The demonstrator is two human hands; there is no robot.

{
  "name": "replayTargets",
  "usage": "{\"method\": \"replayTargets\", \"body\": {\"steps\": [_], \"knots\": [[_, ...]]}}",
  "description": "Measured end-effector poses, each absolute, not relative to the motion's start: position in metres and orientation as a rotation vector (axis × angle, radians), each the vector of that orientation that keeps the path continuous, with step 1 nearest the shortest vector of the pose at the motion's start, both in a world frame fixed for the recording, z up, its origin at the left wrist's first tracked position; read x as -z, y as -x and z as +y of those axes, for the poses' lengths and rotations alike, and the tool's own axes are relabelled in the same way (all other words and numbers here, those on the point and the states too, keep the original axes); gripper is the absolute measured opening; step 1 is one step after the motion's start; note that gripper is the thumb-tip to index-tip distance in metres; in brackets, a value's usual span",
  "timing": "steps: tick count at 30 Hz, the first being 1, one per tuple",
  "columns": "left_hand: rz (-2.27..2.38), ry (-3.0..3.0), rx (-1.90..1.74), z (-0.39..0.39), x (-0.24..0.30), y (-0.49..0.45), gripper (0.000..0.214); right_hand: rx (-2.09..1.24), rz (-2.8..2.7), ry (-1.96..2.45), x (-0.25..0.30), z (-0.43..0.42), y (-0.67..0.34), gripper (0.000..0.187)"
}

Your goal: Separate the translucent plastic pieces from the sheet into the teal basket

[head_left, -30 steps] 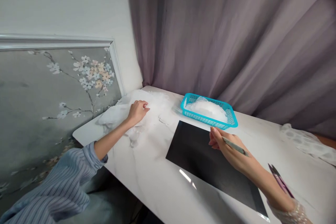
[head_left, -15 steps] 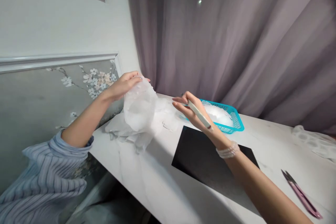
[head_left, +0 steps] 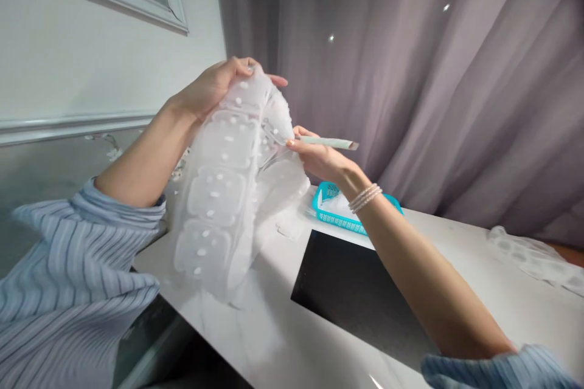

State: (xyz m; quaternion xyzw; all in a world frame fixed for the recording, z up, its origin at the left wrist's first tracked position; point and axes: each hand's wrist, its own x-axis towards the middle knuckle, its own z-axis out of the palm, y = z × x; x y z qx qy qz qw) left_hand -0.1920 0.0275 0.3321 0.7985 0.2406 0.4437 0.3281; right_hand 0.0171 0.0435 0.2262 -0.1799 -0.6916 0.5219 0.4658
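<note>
My left hand (head_left: 228,82) is closed on the upper end of a long, translucent white fabric strip (head_left: 214,188). The strip has a row of rounded-square panels with small white dots, and hangs in a fold down toward the table. My right hand (head_left: 322,158) grips a slim, pale-handled tool (head_left: 331,143), whose handle end points right. Its working end is hidden by the fingers and fabric. The right fingertips meet the strip's right-hand fold; whether they also pinch it I cannot tell.
A black rectangular mat (head_left: 351,292) lies on the white marbled table (head_left: 269,328). Behind it stands a turquoise basket (head_left: 340,222) with white material inside. More sheer white fabric (head_left: 533,258) rests at the far right. A grey curtain (head_left: 387,61) hangs behind the table.
My left hand has risen, lifting and spreading the strip. My right hand has moved up and left to the fabric, and the tool has swung to nearly level. The pink snips have left view.
</note>
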Motion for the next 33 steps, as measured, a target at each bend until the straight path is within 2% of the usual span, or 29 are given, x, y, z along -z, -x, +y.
{"method": "replayTargets", "body": {"steps": [5, 10, 15, 20, 24, 26, 33], "knots": [[0.451, -1.981, -1.142, 0.036, -0.33, 0.176, 0.022, -1.193, -1.785, 0.363, -0.246, 0.022, -0.061, 0.038], [0.577, -1.935, -1.099, 0.037, -0.313, 0.166, 0.016, -0.925, -1.832, 0.686, -0.26, -0.026, -0.105, 0.044], [0.78, -2.112, -0.949, 0.036, -0.288, 0.156, 0.008, -0.742, -1.861, 0.951, -0.266, -0.067, -0.12, 0.037], [0.812, -2.328, -0.653, 0.026, -0.27, 0.129, 0.038, -0.602, -2.032, 0.98, -0.266, -0.082, -0.111, 0.032], [0.531, -2.337, -0.525, 0.003, -0.254, 0.088, 0.029, -0.447, -2.08, 1.096, -0.268, -0.084, -0.108, 0.032], [0.416, -2.272, -0.51, -0.005, -0.246, 0.071, 0.021, -0.351, -2.055, 1.15, -0.269, -0.086, -0.111, 0.033], [0.335, -2.218, -0.765, -0.01, -0.232, 0.046, 0.022, -0.083, -2.052, 1.253, -0.266, -0.096, -0.13, 0.031]]}}
